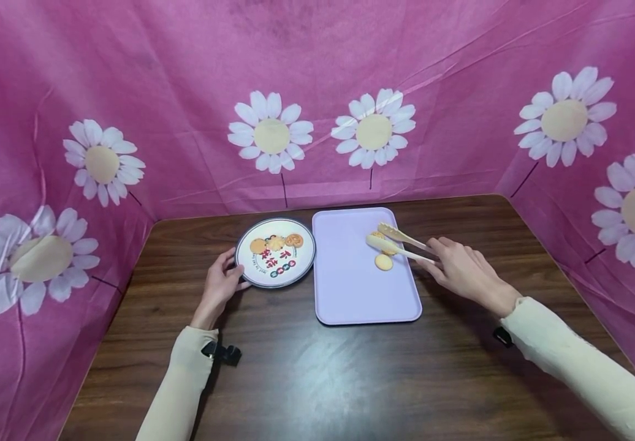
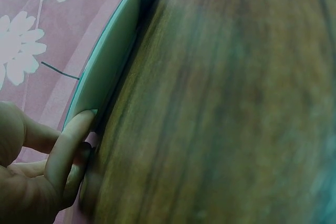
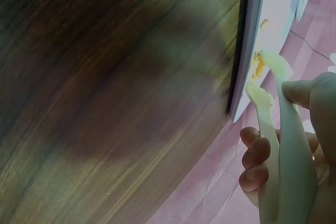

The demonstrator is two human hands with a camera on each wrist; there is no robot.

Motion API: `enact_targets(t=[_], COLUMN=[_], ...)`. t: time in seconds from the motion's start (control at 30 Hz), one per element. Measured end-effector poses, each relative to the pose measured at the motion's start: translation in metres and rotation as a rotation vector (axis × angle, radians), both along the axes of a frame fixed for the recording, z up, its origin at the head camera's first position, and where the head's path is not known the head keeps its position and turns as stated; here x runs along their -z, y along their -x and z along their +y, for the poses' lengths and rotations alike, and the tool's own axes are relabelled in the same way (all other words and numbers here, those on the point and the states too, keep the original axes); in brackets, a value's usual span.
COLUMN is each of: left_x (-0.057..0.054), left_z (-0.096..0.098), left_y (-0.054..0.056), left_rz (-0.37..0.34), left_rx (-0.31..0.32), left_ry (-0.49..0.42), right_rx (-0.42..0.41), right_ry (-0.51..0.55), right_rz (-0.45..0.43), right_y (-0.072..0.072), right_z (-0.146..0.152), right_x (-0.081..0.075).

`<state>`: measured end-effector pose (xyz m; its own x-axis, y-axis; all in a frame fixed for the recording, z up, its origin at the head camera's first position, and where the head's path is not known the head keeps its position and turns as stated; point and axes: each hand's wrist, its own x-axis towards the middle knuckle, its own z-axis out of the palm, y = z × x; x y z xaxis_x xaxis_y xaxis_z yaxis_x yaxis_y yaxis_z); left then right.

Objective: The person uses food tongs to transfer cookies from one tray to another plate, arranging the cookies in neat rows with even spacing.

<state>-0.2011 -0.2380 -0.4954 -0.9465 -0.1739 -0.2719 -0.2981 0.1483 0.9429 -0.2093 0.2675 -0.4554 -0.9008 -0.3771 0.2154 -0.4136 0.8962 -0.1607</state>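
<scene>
Head view: I see the left hand [image 1: 222,283] gripping the plate [image 1: 276,227] by its rim; the right hand [image 1: 469,269] holds tongs [image 1: 398,250], tips parted, at the cookies [image 1: 384,262] on the tray [image 1: 356,297]; I judge this a picking-up step, calling next for a gentle squeeze.

The head camera is facing down toward the far edge of the tabletop [image 1: 273,386]; 2 wrist cameras are looking low and closer, left sharing the plate [image 1: 273,227], right the tray [image 1: 345,282].
</scene>
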Motion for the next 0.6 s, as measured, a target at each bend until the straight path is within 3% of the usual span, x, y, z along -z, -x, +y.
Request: enact_targets(t=[0.27,0.6], left_x=[-0.0008,-0.0016], left_z=[0.0009,0.0008], left_y=[-0.0015,-0.0023], left_rz=[0.004,-0.009], left_rx=[-0.003,0.006], left_ry=[-0.003,0.015], right_rx=[-0.079,-0.093], right_ry=[0.01,0.044], right_rz=[0.079,0.068], right_y=[0.0009,0.0014], right_z=[-0.0011,0.0021], right_x=[-0.0071,-0.0021])
